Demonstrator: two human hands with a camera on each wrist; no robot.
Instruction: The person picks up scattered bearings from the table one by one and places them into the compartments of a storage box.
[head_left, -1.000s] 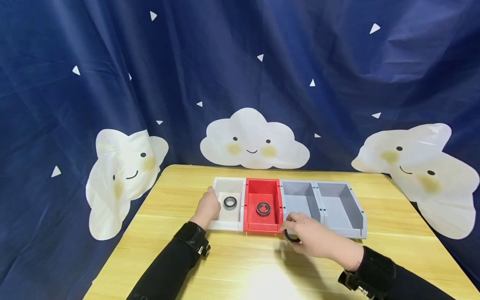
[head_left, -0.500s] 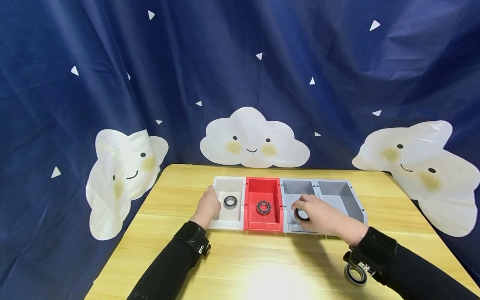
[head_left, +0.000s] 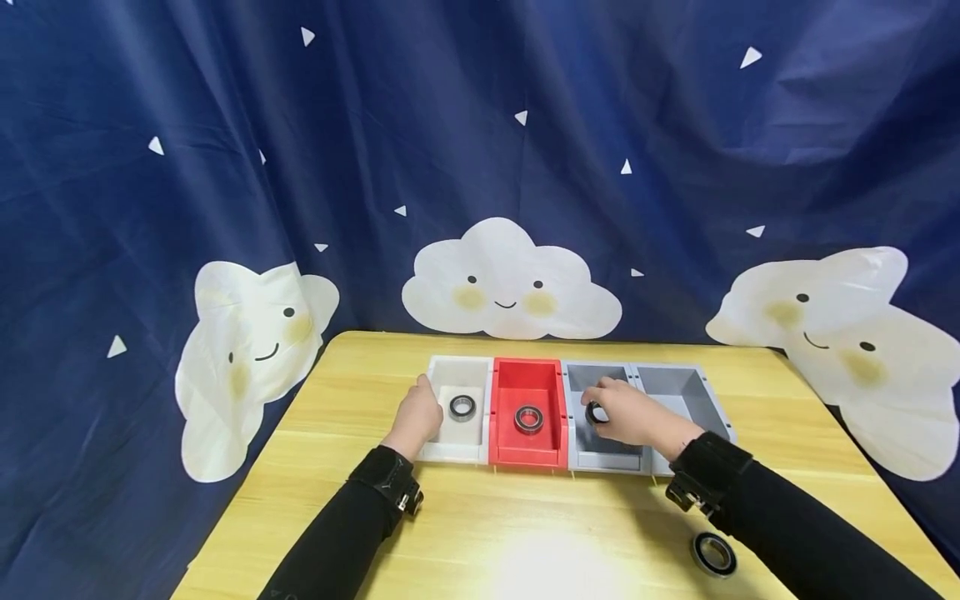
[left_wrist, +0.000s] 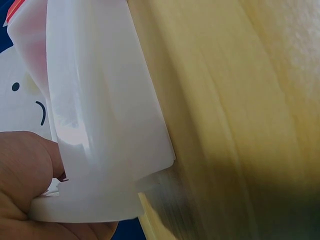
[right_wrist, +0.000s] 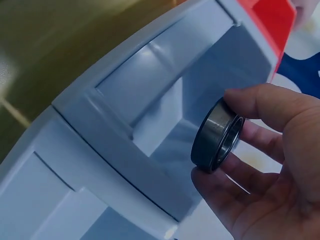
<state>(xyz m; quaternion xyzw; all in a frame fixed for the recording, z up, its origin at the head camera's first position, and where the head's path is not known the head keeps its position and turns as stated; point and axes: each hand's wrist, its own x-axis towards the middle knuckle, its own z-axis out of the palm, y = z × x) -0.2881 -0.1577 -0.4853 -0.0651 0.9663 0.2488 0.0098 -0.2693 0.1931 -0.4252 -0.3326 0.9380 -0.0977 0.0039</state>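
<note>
My right hand [head_left: 628, 413] pinches a ball bearing [right_wrist: 218, 135] between thumb and fingers, over the left grey bin [head_left: 609, 461]. In the right wrist view the bearing is tilted on edge at the bin's opening. My left hand [head_left: 417, 418] grips the side wall of the white bin [left_wrist: 100, 115], thumb on one side and fingers on the other. One bearing [head_left: 462, 407] lies flat in the white bin, and another bearing [head_left: 528, 419] lies in the red bin [head_left: 527, 457].
A loose bearing [head_left: 713, 554] lies on the wooden table [head_left: 480, 517] near the right forearm. The right grey bin [head_left: 712, 408] ends the joined row of bins. Behind the table hangs a dark blue curtain [head_left: 465, 125] with cloud prints.
My right hand has carried its bearing from the front of the bins up and back over the left grey bin. The loose bearing on the table came into view. My left hand stayed put.
</note>
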